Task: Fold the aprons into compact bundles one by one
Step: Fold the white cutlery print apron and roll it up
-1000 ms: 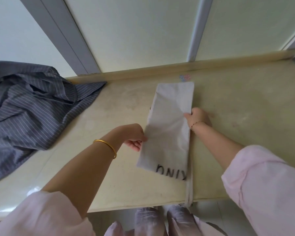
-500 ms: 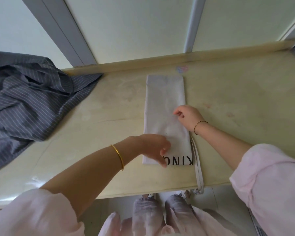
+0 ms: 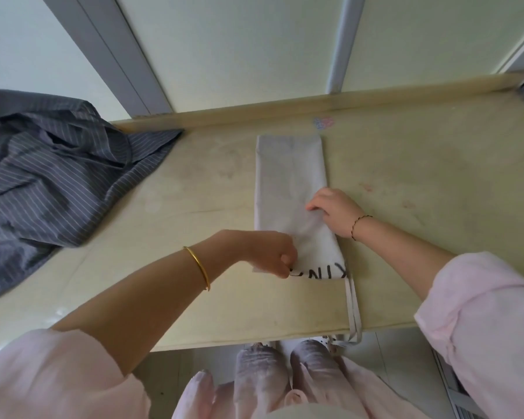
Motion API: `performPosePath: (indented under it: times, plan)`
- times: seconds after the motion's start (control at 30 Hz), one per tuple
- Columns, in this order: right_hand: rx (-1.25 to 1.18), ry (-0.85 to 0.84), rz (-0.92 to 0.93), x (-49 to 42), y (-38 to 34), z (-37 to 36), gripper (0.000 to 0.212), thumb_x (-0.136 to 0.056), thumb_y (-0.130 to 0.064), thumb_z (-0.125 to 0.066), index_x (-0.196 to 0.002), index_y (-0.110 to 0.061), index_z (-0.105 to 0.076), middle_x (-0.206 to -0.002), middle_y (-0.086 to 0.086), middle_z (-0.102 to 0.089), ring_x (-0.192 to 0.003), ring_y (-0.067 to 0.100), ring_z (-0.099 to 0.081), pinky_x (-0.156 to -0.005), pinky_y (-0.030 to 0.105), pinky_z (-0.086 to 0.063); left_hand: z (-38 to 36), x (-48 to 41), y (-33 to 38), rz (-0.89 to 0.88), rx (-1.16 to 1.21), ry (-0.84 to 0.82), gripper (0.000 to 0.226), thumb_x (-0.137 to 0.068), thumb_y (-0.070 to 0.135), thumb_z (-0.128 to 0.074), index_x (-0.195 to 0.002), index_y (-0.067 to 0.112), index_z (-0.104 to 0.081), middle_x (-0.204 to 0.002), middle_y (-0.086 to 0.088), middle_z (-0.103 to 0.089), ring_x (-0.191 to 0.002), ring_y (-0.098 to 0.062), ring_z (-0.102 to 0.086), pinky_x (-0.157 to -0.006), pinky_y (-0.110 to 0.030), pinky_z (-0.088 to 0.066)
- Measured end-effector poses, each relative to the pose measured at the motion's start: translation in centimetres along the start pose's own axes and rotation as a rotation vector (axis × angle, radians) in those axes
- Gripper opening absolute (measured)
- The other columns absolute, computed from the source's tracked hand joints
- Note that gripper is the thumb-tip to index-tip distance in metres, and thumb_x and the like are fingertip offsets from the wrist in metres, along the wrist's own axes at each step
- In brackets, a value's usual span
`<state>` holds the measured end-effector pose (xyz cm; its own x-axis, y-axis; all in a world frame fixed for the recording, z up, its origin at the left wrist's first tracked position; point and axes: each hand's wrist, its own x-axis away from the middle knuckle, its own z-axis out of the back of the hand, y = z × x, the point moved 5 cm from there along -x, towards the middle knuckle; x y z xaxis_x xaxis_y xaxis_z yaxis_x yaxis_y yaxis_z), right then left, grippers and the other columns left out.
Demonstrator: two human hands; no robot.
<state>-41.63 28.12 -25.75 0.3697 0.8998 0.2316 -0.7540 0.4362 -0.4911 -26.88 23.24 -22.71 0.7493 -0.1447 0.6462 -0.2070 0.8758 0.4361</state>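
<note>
I count two aprons on my one counter (image 3: pixel 194 189): one grey folded apron (image 3: pixel 291 176), one striped apron (image 3: pixel 52 182) in a heap; two hands, a bracelet on each wrist

striped cloth heap (image 3: pixel 52 179) blocks left, counter (image 3: pixel 436 164) open right
</note>
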Motion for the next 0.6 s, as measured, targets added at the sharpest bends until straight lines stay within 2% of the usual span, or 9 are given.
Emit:
performPosePath:
  times: [0.07,0.13,0.2,0.27,0.33,0.4,0.43,0.5,0.6]
  plan:
    - [-0.075,-0.081,-0.019,0.8,-0.3,0.0,0.042,-0.083,0.013,-0.039,-0.11,-0.004,-0.068,-0.116,0.009,-0.059,-0.107,0.019,-0.055,-0.097,0.023,-0.04,0.5,0.6,-0.2,0.077,0.429,-0.129,0.028,-0.082,0.01,-0.061,-0.061,0.024,-0.05,-0.08,0.003,-0.052,-0.078,-0.014,-0.051,-0.071,-0.026,-0.043]
    - [-0.281,-0.197,-0.106,1.6,-0.4,-0.3,0.038,-0.082,0.014,-0.041,-0.107,0.002,-0.068,-0.103,0.009,-0.063,-0.088,0.008,-0.06,-0.08,0.013,-0.044,0.6,1.6,0.2,0.081,0.825,-0.299,0.022,-0.073,0.008,-0.062,-0.059,0.024,-0.056,-0.069,0.006,-0.055,-0.07,-0.01,-0.053,-0.068,-0.022,-0.043]
    - [-0.625,-0.222,-0.239,2.3,-0.2,-0.4,0.029,-0.087,0.011,-0.041,-0.101,0.008,-0.066,-0.089,0.01,-0.062,-0.074,0.009,-0.058,-0.066,0.012,-0.046,1.5,2.5,-0.6,0.046,1.04,-0.322,0.011,-0.067,0.011,-0.06,-0.075,0.019,-0.062,-0.079,0.002,-0.062,-0.076,-0.014,-0.059,-0.07,-0.023,-0.048]
    - [-0.819,-0.166,-0.342,2.5,0.6,0.0,0.028,-0.095,-0.008,-0.039,-0.084,-0.002,-0.064,-0.076,0.005,-0.06,-0.071,0.016,-0.053,-0.062,0.022,-0.043,2.9,2.6,-2.8,0.018,1.235,-0.2,0.03,-0.069,0.015,-0.059,-0.099,0.011,-0.06,-0.094,-0.005,-0.067,-0.086,-0.02,-0.065,-0.073,-0.028,-0.052]
    - [-1.023,-0.184,-0.38,1.9,1.3,0.0,0.034,-0.092,-0.037,-0.041,-0.082,-0.011,-0.062,-0.07,0.002,-0.062,-0.067,0.018,-0.054,-0.059,0.027,-0.041,4.6,2.4,-5.7,0.074,1.422,0.02,0.048,-0.069,0.02,-0.061,-0.115,0.007,-0.055,-0.105,-0.012,-0.066,-0.095,-0.028,-0.065,-0.078,-0.034,-0.054]
    - [-1.047,-0.196,-0.363,1.1,1.2,0.2,0.064,-0.08,-0.068,-0.047,-0.107,-0.013,-0.065,-0.097,0.002,-0.071,-0.088,0.016,-0.065,-0.077,0.029,-0.051,5.8,2.5,-8.0,0.176,1.583,0.272,0.04,-0.077,0.021,-0.058,-0.114,0.006,-0.054,-0.101,-0.014,-0.065,-0.089,-0.029,-0.064,-0.077,-0.036,-0.055]
    - [-0.983,-0.171,-0.358,0.6,1.2,0.4,0.074,-0.073,-0.072,-0.054,-0.118,-0.015,-0.062,-0.112,0.001,-0.068,-0.101,0.016,-0.064,-0.09,0.033,-0.05,6.1,2.5,-9.0,0.236,1.668,0.394,0.029,-0.083,0.022,-0.055,-0.108,0.007,-0.055,-0.094,-0.012,-0.064,-0.081,-0.027,-0.063,-0.072,-0.034,-0.055]
    - [-0.769,-0.074,-0.358,-0.6,0.8,0.6,0.062,-0.077,-0.051,-0.069,-0.123,-0.011,-0.057,-0.12,0.004,-0.063,-0.106,0.017,-0.061,-0.095,0.035,-0.048,6.3,2.3,-10.4,0.296,1.845,0.56,0.03,-0.092,0.033,-0.045,-0.103,0.007,-0.056,-0.084,-0.009,-0.058,-0.07,-0.021,-0.056,-0.065,-0.03,-0.051]
    - [-0.592,0.146,-0.436,-2.1,0.6,0.9,0.033,-0.085,-0.018,-0.066,-0.115,-0.005,-0.057,-0.111,0.011,-0.063,-0.097,0.023,-0.061,-0.084,0.031,-0.049,5.3,1.4,-11.1,0.332,1.917,0.619,0.049,-0.094,0.048,-0.043,-0.107,0.003,-0.057,-0.092,-0.012,-0.061,-0.083,-0.024,-0.058,-0.078,-0.035,-0.049]
